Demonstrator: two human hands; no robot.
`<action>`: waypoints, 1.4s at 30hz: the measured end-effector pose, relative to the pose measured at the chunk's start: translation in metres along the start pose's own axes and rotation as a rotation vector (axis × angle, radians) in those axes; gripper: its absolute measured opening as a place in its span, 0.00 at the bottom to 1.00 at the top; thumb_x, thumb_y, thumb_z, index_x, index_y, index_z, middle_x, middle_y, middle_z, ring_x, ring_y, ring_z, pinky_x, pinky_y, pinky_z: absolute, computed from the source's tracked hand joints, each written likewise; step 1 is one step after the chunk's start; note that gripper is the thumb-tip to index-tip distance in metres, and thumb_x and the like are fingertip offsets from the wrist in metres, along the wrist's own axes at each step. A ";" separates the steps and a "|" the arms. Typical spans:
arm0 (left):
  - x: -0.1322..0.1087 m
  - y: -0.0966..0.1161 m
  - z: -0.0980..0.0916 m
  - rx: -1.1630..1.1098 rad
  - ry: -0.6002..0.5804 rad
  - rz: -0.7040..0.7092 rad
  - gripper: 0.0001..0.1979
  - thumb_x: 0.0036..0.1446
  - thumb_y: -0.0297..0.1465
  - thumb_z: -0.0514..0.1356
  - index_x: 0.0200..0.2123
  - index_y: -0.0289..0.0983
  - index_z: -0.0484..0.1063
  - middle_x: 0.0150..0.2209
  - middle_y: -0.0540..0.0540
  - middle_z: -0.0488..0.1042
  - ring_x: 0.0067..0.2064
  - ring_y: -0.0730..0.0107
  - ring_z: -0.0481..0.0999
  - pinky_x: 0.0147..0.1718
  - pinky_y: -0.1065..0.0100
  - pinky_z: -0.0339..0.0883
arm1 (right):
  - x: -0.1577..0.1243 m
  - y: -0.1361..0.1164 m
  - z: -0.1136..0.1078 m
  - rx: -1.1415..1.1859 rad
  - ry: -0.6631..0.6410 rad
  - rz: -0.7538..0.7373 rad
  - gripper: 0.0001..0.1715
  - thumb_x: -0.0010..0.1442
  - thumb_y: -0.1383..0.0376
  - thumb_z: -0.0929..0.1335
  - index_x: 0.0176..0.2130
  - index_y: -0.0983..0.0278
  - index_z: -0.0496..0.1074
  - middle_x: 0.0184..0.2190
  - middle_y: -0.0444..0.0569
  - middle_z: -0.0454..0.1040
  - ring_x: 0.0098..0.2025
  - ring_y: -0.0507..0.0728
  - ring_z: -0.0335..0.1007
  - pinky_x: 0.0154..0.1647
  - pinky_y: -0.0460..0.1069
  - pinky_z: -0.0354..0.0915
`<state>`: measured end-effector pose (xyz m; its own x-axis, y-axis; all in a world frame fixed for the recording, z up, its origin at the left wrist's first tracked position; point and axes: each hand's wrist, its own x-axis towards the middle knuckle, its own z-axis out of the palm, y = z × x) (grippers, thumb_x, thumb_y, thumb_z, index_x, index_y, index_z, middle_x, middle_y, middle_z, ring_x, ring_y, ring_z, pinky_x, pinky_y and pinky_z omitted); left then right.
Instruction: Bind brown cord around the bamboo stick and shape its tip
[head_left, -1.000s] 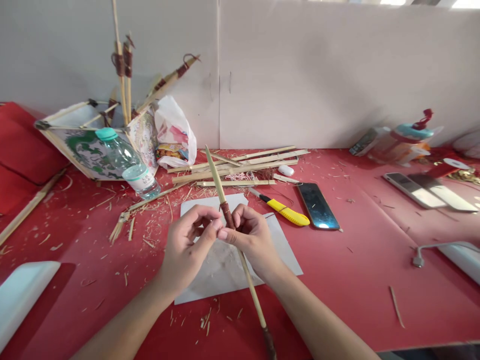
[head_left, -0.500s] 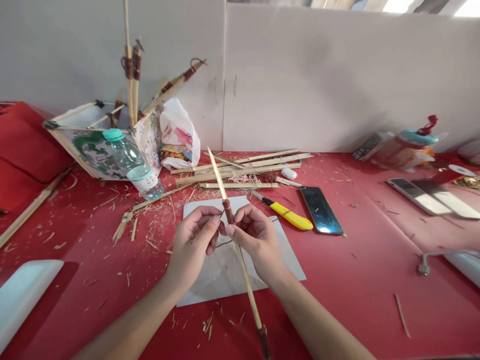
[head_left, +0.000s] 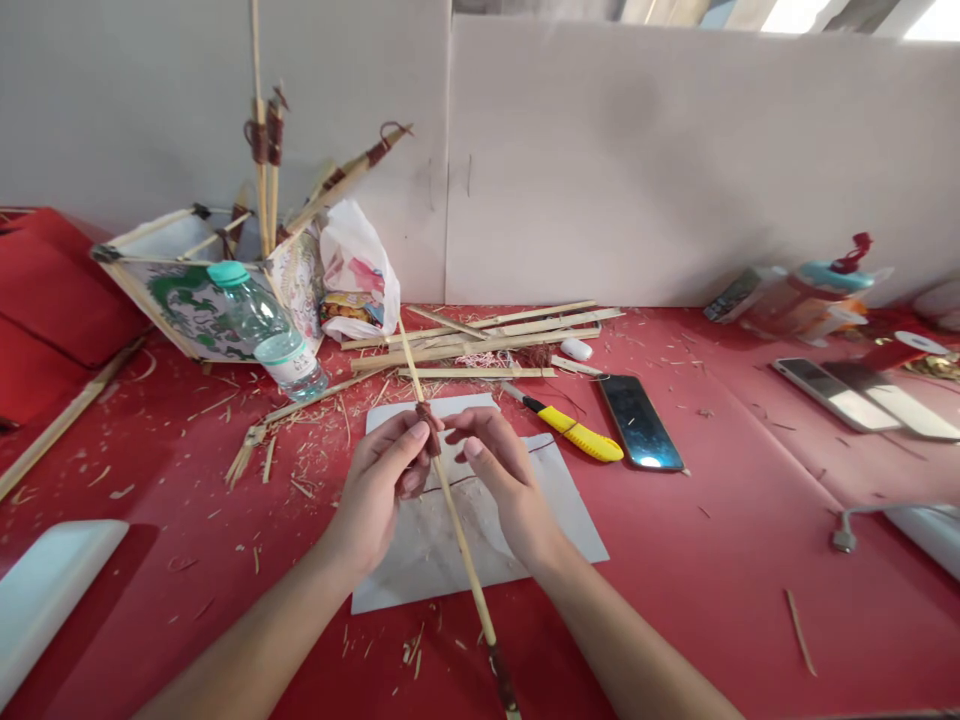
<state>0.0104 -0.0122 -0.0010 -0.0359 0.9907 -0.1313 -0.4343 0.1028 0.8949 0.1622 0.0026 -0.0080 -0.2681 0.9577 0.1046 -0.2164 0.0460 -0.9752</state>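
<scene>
The left hand (head_left: 384, 490) has its grip clamped on the upper brown cord binding (head_left: 433, 440) of a slender bamboo stick (head_left: 459, 525). The stick is held slanting above a white paper sheet (head_left: 411, 578), its pointed tip directed away from the person, towards a row of bamboo strips (head_left: 480, 345). The right hand (head_left: 504, 485) stands just beside the binding, its grip apart, thumb separated from forefinger; whether the forefinger touches the binding cannot be told. A loose brown cord (head_left: 451, 486) crosses over the paper and passes behind the right hand.

Compared with half a second ago, the right fingers have parted from the binding, the stick's tip has shifted left and nearer, and the stick shows a narrower side. The yellow utility knife (head_left: 577, 433) and smartphone (head_left: 641, 422) remain side by side.

The red surface (head_left: 697, 590) meets a white panel (head_left: 585, 160) at its rear edge. Open room lies right of the right forearm, up to the cable (head_left: 844, 538), with a bamboo sliver (head_left: 800, 632) there. On the left, shavings are scattered between the forearm and the white object at the frame's edge; the water bottle (head_left: 281, 350) stands tilted in view behind them.
</scene>
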 end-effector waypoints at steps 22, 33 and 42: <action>0.014 -0.001 -0.012 0.268 -0.003 0.109 0.18 0.59 0.38 0.67 0.49 0.40 0.69 0.28 0.54 0.73 0.20 0.80 0.60 0.18 0.76 0.51 | 0.001 -0.010 -0.001 -0.062 -0.033 0.305 0.21 0.51 0.59 0.78 0.42 0.62 0.72 0.23 0.38 0.72 0.25 0.51 0.69 0.28 0.47 0.62; -0.020 0.026 -0.004 1.021 -0.306 0.679 0.07 0.67 0.31 0.58 0.46 0.42 0.73 0.38 0.48 0.80 0.32 0.72 0.75 0.31 0.70 0.65 | -0.007 -0.008 -0.001 -0.127 0.087 0.159 0.28 0.48 0.54 0.79 0.40 0.59 0.65 0.24 0.35 0.65 0.24 0.49 0.59 0.23 0.45 0.55; -0.087 0.055 -0.013 0.953 -0.134 0.577 0.08 0.65 0.35 0.61 0.45 0.45 0.78 0.30 0.49 0.80 0.27 0.68 0.77 0.23 0.70 0.65 | -0.010 -0.044 -0.040 -0.326 0.218 -0.006 0.25 0.58 0.48 0.73 0.47 0.64 0.75 0.22 0.37 0.61 0.20 0.48 0.52 0.18 0.46 0.50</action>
<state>-0.0217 -0.0943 0.0544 0.1134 0.9078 0.4037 0.4845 -0.4052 0.7753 0.2122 0.0028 0.0259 -0.0541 0.9934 0.1010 0.1019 0.1061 -0.9891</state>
